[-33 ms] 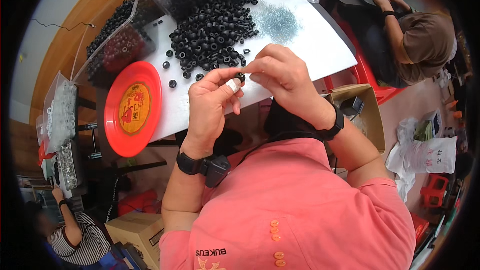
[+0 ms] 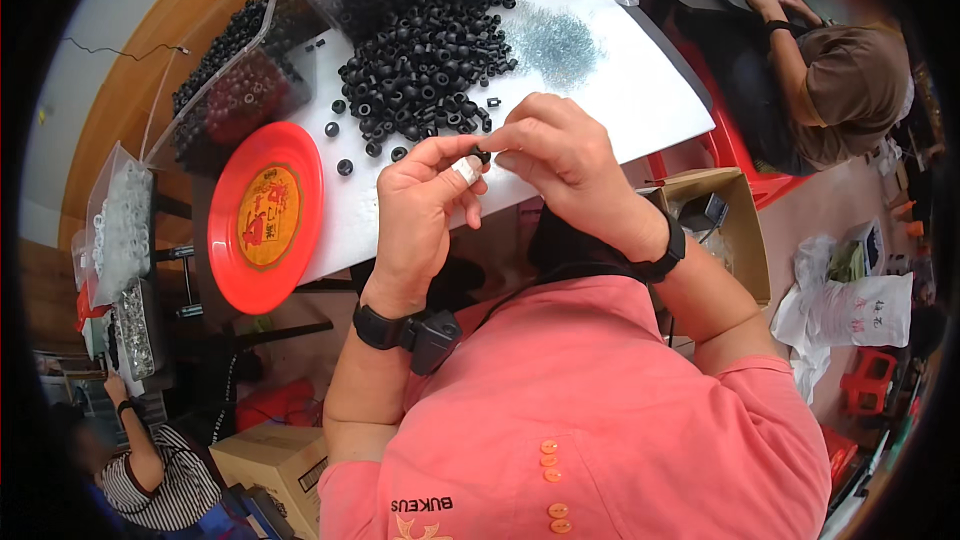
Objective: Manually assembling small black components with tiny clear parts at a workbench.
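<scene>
My left hand [image 2: 418, 202] pinches a small round black plastic piece [image 2: 481, 154] between thumb and index finger; white tape wraps the thumb. My right hand [image 2: 560, 155] is closed in a pinch, its fingertips at the piece's upper right. Whatever those fingertips hold is too small or hidden to tell. Beyond both hands lies a heap of hollow black plastic pieces [image 2: 425, 60] on a white board [image 2: 650, 90]. Right of that heap spreads a pile of tiny silvery metal bits [image 2: 558, 48]. A few loose black pieces [image 2: 345, 167] lie nearer the left hand.
A red plate [image 2: 222, 240] overhangs the board's left edge. Clear bins [image 2: 215, 105] of black pieces stand behind. An open cardboard box [image 2: 755, 240] sits below my right forearm. Co-workers sit at far right [image 2: 850, 70] and lower left [image 2: 165, 480].
My right hand has shifted slightly down and left, its fingertips closer over the black piece. The left hand stays in place with its pinch.
</scene>
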The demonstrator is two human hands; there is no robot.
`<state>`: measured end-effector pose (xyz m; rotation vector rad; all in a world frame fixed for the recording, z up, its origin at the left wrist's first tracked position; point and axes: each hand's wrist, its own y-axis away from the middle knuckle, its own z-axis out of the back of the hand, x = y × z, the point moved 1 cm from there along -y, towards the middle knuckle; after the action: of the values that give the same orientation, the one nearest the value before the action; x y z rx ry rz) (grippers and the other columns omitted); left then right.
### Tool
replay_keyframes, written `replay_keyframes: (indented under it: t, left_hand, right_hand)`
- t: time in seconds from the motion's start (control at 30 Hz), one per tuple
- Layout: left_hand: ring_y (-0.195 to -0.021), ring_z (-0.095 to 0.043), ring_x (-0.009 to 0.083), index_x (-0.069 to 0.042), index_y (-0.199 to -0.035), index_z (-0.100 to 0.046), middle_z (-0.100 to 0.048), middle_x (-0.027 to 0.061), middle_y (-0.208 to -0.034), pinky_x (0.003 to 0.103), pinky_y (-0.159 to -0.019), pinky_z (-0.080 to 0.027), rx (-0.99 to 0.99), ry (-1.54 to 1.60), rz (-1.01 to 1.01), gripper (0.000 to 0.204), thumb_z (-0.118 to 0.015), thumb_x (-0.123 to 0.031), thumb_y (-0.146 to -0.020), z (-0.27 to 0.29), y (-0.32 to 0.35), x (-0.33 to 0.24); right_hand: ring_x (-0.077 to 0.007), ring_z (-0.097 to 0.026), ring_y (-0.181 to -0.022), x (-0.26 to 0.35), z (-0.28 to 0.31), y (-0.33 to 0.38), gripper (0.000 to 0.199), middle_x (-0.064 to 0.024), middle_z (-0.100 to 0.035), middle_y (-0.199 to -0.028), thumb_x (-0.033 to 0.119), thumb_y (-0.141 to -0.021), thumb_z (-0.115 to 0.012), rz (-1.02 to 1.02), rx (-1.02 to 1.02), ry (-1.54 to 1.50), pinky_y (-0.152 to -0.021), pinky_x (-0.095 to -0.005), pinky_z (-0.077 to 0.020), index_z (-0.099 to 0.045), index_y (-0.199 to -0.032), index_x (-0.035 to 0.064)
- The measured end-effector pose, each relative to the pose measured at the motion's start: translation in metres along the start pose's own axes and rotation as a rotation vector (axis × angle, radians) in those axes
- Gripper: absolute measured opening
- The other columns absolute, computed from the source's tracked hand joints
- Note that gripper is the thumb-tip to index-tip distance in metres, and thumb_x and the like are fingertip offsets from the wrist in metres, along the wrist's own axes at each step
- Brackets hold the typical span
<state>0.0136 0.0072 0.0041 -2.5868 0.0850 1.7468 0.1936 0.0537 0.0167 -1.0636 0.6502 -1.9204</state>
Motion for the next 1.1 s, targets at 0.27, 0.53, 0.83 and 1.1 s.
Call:
replay_keyframes:
  t: [0.27, 0.53, 0.83, 1.1]
  left_hand:
    - [-0.075, -0.063, 0.0133, 0.008, -0.115, -0.065, -0.069, 0.0116, -0.096, 0.024, -0.054, -0.05, 0.0, 0.047, -0.006, 0.022, -0.061, 0.0, -0.096, 0.005, -0.001, 0.003]
    - [-0.076, -0.063, 0.013, 0.009, -0.118, -0.064, -0.068, 0.012, -0.097, 0.023, -0.054, -0.05, 0.023, 0.064, -0.021, 0.024, -0.061, 0.0, -0.096, 0.007, 0.0, 0.002]
    - [-0.078, -0.062, 0.0123, 0.009, -0.12, -0.064, -0.068, 0.0128, -0.099, 0.023, -0.055, -0.051, 0.043, 0.068, -0.028, 0.026, -0.059, 0.001, -0.096, 0.006, 0.002, 0.002]
    - [-0.075, -0.062, 0.0112, 0.008, -0.118, -0.066, -0.068, 0.0119, -0.096, 0.023, -0.054, -0.051, 0.031, 0.091, -0.036, 0.024, -0.059, 0.003, -0.095, 0.005, 0.001, 0.003]
  right_hand:
    - [-0.0277, -0.064, -0.075, 0.01, -0.003, 0.007, 0.021, -0.0094, -0.062, -0.082, 0.002, -0.08, -0.073, -0.202, -0.006, -0.144, -0.066, -0.0375, -0.0493, -0.068, -0.099, 0.0061]
    - [-0.025, -0.069, -0.076, -0.028, 0.026, -0.006, 0.005, -0.0058, -0.069, -0.084, 0.01, -0.081, -0.074, -0.336, -0.029, 0.324, -0.066, -0.0375, -0.0519, -0.071, -0.085, 0.0089]
    - [-0.0272, -0.065, -0.081, -0.034, 0.002, -0.011, 0.004, -0.0055, -0.066, -0.081, 0.012, -0.078, -0.073, -0.14, 0.16, 0.585, -0.07, -0.0404, -0.0521, -0.074, -0.082, 0.0108]
    - [-0.0265, -0.065, -0.082, -0.037, 0.011, -0.008, 0.005, -0.0046, -0.066, -0.082, 0.01, -0.078, -0.068, -0.049, 0.261, 0.608, -0.072, -0.0402, -0.0516, -0.073, -0.081, 0.01]
